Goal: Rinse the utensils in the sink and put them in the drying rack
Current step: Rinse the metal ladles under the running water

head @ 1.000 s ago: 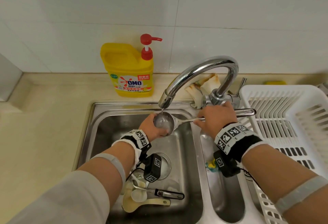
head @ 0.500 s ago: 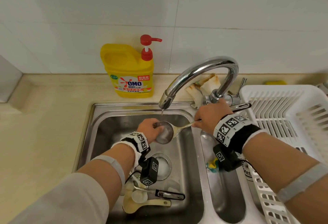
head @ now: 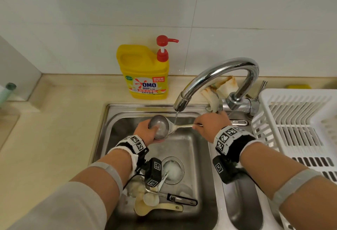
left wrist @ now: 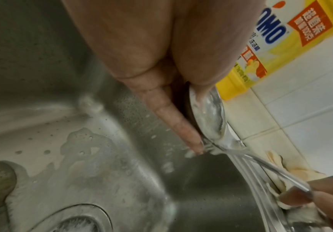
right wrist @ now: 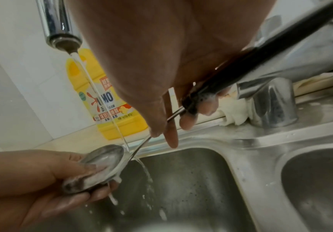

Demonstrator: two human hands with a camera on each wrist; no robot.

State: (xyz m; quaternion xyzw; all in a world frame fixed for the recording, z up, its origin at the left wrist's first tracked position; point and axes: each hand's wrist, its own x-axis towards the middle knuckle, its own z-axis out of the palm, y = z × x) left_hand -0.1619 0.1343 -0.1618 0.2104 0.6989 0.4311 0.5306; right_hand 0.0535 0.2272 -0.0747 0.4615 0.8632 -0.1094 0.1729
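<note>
A steel ladle (head: 160, 126) (right wrist: 100, 158) lies across the left sink basin (head: 191, 149) under the tap (head: 180, 104). A thin stream of water lands on its neck beside the bowl. My left hand (head: 145, 131) (right wrist: 48, 174) cups the soapy bowl, fingers underneath and thumb inside it. My right hand (head: 209, 123) (right wrist: 161, 75) grips the ladle's black handle (right wrist: 241, 66) near the sink divider. In the left wrist view a finger (left wrist: 177, 124) lies along the bowl (left wrist: 209, 113). Several more utensils (head: 164, 198) lie at the near end of the basin. The white drying rack (head: 299, 125) stands to the right.
A yellow detergent bottle (head: 145, 73) with a red pump stands on the counter behind the sink. A crumpled cloth (head: 217, 89) lies behind the tap base. The drain (head: 172, 170) is mid-basin. A second narrow basin (head: 240, 202) sits between the main one and the rack.
The ladle has shifted left and its bowl has turned up; the water now hits the neck instead of the bowl. My left hand moved up-left with it, and my right hand followed.
</note>
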